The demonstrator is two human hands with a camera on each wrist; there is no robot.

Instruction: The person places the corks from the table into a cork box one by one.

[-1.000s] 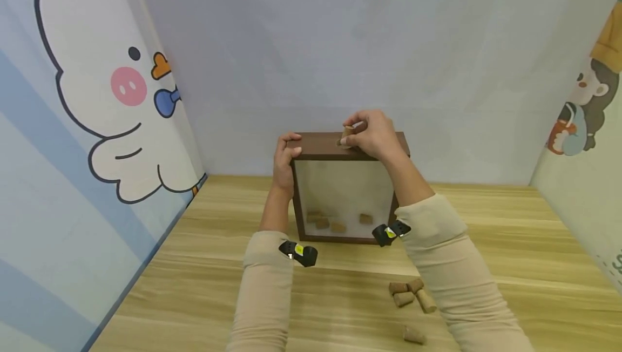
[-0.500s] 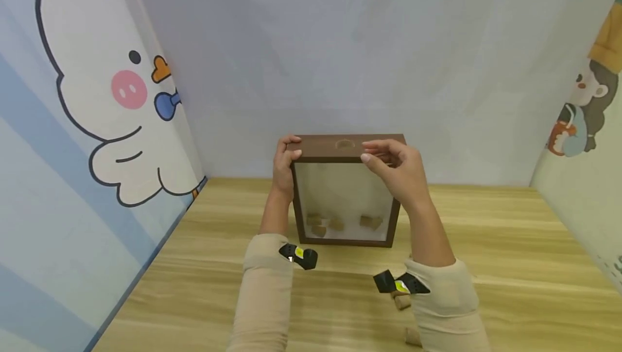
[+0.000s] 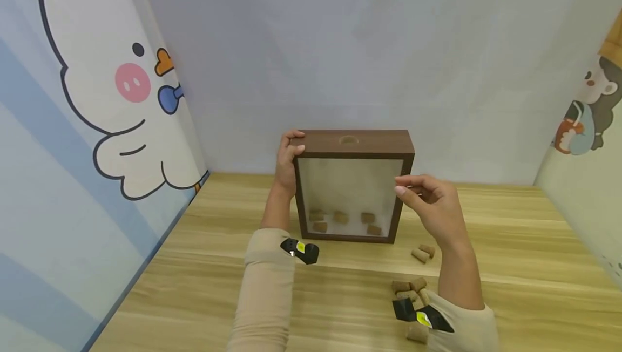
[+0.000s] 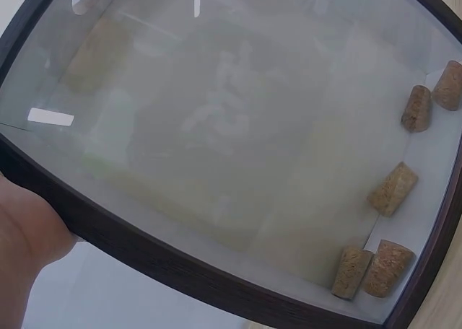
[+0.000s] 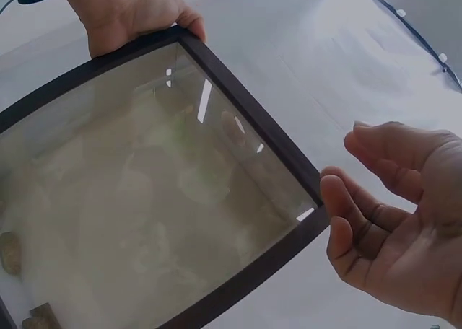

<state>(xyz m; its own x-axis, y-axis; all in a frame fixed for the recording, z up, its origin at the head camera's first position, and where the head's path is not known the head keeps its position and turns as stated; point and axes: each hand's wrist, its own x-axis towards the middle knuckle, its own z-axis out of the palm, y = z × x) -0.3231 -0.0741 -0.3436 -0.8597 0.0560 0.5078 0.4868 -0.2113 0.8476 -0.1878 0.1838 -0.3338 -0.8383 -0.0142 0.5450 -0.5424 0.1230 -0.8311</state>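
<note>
A dark brown wooden frame box [image 3: 379, 143] with a clear front stands upright on the table. It has a round hole [image 3: 348, 140] in its top edge. Several tapered corks [image 4: 393, 188] lie along the bottom inside, behind the clear front. My left hand [image 3: 285, 166] grips the box's upper left corner, thumb in front and fingers over the top. Just off the right side of the box is my right hand [image 3: 434, 211], holding nothing, its fingers loosely bent and apart from the thumb in the right wrist view.
Two loose corks [image 3: 421, 254] lie on the wood-grain table [image 3: 194, 287] right of the box. Nearer me is a pile of several corks [image 3: 408, 287], partly hidden by the right wrist camera [image 3: 413, 311], with one more cork [image 3: 417, 333] below. A grey curtain [image 3: 311, 44] hangs behind.
My right hand let go of a cork at the top hole, and one more cork now lies inside the box. The hand then came down to the right; my left hand kept its grip.
</note>
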